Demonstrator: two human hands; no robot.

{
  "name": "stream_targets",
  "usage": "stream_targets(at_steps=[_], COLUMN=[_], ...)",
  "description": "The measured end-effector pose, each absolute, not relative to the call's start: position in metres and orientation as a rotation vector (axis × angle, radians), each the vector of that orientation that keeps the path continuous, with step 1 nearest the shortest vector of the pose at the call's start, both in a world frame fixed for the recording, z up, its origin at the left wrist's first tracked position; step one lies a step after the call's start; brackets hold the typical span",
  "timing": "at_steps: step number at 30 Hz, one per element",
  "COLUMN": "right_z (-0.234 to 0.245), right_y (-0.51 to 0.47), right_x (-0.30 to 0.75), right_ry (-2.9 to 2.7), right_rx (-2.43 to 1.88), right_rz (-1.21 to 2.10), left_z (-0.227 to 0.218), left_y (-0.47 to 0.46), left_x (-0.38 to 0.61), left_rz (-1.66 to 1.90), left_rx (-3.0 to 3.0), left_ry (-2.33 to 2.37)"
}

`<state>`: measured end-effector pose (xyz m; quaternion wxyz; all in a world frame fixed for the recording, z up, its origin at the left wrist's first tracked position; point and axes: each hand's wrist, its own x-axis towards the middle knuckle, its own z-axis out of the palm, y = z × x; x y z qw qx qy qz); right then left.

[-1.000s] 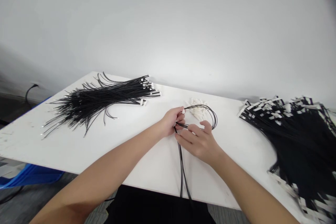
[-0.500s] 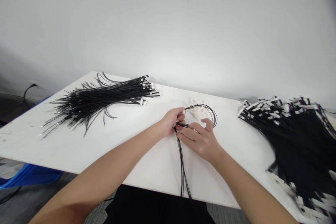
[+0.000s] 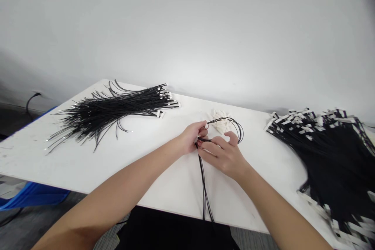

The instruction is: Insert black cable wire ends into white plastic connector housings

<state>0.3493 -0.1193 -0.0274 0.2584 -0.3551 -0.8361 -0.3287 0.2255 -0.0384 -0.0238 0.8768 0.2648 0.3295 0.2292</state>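
Observation:
Between my hands is a bundle of thin black wires [image 3: 204,187]; one part loops out to the right and the rest hangs down over the table's front edge. My left hand [image 3: 193,136] is closed on the bundle, with a small white connector showing at its thumb tip. My right hand [image 3: 224,154] is closed on the wires close beside it, its fingertips partly hidden behind the wires and the other hand. Just beyond the loop lies a heap of small white connectors [image 3: 222,121].
A pile of black wires [image 3: 108,109] with white connectors at one end lies on the left of the white table [image 3: 117,168]. At the right is a larger pile of black wires [image 3: 336,160] with white connectors. A blue bin [image 3: 38,195] stands below at the left.
Both hands keep their grip on the wires and have shifted only very slightly. The loop has hardly moved, and the piles stay as they were.

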Motion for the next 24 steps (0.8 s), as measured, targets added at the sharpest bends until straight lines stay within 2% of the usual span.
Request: stream_targets(at_steps=[24], right_z=[-0.033], right_y=[-0.118], right_x=[0.355], right_ry=[-2.141], right_rx=[-0.807], right_rz=[-0.898], left_z=[-0.014], left_y=[-0.049], left_x=[0.223], left_rz=[0.448], left_rx=[0.421], left_ry=[0.562])
